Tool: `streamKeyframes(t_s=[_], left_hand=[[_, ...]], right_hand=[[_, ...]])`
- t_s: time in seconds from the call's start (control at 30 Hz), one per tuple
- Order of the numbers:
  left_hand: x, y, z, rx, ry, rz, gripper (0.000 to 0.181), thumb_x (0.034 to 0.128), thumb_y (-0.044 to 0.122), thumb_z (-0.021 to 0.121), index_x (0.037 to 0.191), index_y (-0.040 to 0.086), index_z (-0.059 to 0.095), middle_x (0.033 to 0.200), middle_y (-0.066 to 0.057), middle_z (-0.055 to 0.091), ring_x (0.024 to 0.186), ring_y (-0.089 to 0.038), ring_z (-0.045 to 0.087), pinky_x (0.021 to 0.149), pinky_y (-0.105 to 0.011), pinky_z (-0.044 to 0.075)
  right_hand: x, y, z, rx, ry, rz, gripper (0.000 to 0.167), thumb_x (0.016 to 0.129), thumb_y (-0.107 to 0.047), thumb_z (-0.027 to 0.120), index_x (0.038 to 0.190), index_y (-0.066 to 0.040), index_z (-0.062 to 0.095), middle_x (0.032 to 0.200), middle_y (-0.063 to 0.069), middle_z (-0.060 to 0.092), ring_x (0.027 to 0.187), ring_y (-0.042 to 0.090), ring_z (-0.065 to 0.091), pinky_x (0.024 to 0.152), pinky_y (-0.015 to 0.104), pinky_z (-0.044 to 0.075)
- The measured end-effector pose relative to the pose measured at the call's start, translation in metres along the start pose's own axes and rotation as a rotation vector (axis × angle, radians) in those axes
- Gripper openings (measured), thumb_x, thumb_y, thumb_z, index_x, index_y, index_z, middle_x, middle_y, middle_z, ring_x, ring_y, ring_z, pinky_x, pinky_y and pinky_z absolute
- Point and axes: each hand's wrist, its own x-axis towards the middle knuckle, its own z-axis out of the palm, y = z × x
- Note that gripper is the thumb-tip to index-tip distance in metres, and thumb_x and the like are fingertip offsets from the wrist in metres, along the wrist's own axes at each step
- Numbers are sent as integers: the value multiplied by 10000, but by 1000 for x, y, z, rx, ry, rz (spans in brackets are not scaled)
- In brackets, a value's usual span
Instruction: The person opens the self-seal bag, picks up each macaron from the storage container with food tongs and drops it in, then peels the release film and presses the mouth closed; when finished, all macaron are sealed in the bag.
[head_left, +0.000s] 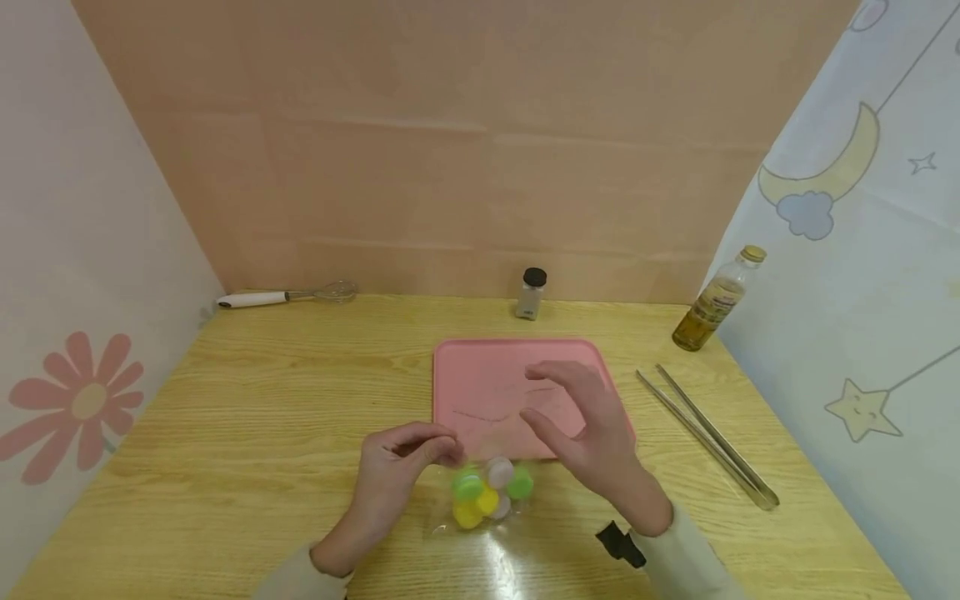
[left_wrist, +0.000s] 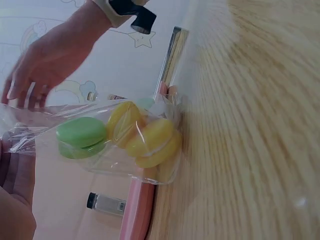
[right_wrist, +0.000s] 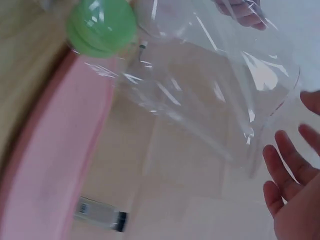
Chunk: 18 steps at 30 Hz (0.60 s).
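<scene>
A clear plastic bag (right_wrist: 210, 95) stands on the table with several macarons in it. In the head view a green macaron (head_left: 468, 485), a yellow macaron (head_left: 468, 513) and a pale macaron (head_left: 499, 472) show through the film. My left hand (head_left: 393, 475) pinches the bag's upper edge between thumb and fingers, on the left side. The right hand (head_left: 592, 433) is raised above the pink tray (head_left: 480, 367), thumb and fingers spread apart. In the right wrist view its fingers (right_wrist: 282, 172) are beside the bag's free edge, holding nothing.
Behind the tray stands a small black-capped jar (head_left: 530, 298). Metal tongs (head_left: 708, 437) lie to the right, near a glass bottle (head_left: 708, 312) of yellowish liquid. A white-handled whisk (head_left: 258, 299) lies at the back left. Cloth-covered walls enclose the table.
</scene>
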Motion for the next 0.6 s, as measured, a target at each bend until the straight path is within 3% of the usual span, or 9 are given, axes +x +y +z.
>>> streamKeyframes(t_s=[0.13,0.23,0.4,0.6], left_hand=[[0,-1,-1,7,-12,4,120,939,-64,655,985,-170,686,885,-151,750,771,-206,736,733,-384,601],[0,0,-1,6,-16,-1,117,939,-59,657,987,-160,692,886,-140,752,772,-213,737,735,-385,601],[0,0,0,-14,-37,21,108,943,-62,650,1004,-131,708,902,-163,750,773,-230,742,741,-401,601],[0,0,1,-24,-50,39,121,952,-64,636,1028,-118,714,916,-186,746,781,-244,744,743,-417,599]], right_hand=[[14,-13,12,-112,-80,-207,321,1020,-317,627,1177,-43,683,1207,118,663,1116,329,596,966,497,350],[16,-23,23,-122,-94,-259,246,1025,-256,627,1153,-58,696,1187,101,675,1089,303,617,947,529,365],[13,-31,38,-96,-31,-229,184,1012,-171,653,1106,-27,717,1055,63,708,954,235,653,920,430,461],[8,-37,44,-3,8,-116,162,987,-122,683,1094,-8,724,980,56,715,874,187,674,834,283,545]])
